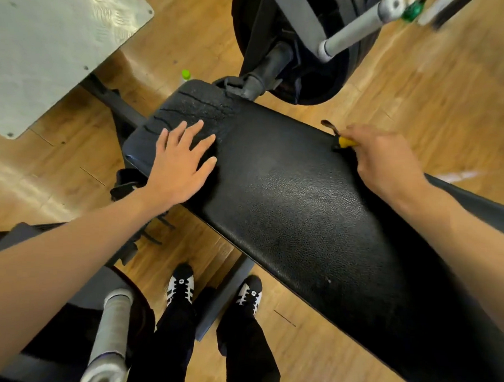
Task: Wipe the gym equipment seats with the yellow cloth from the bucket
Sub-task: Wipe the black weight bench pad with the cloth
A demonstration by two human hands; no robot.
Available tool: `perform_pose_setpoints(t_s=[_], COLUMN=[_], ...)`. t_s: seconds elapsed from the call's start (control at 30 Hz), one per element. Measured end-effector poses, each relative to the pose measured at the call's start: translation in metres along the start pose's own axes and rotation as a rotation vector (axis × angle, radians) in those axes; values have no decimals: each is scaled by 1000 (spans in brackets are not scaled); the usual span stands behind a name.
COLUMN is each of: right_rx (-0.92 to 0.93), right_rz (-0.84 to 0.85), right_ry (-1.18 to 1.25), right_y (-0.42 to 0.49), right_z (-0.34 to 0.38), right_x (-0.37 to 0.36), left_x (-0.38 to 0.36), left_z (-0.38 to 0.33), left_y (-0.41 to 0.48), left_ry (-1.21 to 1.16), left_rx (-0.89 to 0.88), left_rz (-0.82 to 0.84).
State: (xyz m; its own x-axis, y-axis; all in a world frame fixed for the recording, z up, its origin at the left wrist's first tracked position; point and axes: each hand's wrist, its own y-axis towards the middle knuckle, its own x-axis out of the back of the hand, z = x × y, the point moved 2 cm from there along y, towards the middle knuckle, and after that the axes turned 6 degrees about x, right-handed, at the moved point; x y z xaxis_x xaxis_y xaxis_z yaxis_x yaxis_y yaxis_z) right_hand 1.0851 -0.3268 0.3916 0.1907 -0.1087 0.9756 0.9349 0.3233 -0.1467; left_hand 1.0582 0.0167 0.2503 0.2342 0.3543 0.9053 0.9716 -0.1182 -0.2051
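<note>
Resting our flat left hand (180, 161) on the seat (296, 198), we bunch the yellow cloth (346, 142), probably soft and light, in our right hand (385, 159).

A green-capped bottle (185, 75) stands on wooden floor (422, 97) near a metal plate (49, 52)

At centre right the right hand (382, 159) is covering most of the cloth (346, 142); only a yellow scrap is peeking out by the fingers. The bench pad (302, 207) is running off the lower right edge. The weight plate (246, 31) & metal sheet (49, 37) are getting cut by the top edge. A bottle (186, 74) w/ green cap, upper centre-left, is hiding behind the pad. The bar (359, 25), upper right, is looking blurred.
</note>
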Motion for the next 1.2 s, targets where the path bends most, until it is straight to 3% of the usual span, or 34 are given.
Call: perform_pose_setpoints(t_s=[0.23, 0.37, 0.6, 0.77, 0.93, 1.1, 1.2], right_rx=[-2, -49, 60, 73, 28, -41, -5], right_rz=[59, 101, 215, 290, 224, 194, 160], right_ry=[-3, -44, 64, 13, 207, 107, 86], right_y=[-56, -67, 81, 170, 104, -22, -27], right_z=[-28, -45, 11, 49, 7, -45, -53], right_x=[39, 49, -34, -82, -46, 38, 38], left_x=[-8, -19, -20, -20, -19, -19, -20], left_z=[-26, -30, -31, -30, -28, -29, -29], left_y=[5, 1, 0, 2, 2, 1, 1], left_ry=[-206, -184, -181, -158, -141, -160, -168], left_rx=[107, 124, 121, 123, 124, 123, 121], left_rz=[103, 47, -3, -8, -2, -4, -20])
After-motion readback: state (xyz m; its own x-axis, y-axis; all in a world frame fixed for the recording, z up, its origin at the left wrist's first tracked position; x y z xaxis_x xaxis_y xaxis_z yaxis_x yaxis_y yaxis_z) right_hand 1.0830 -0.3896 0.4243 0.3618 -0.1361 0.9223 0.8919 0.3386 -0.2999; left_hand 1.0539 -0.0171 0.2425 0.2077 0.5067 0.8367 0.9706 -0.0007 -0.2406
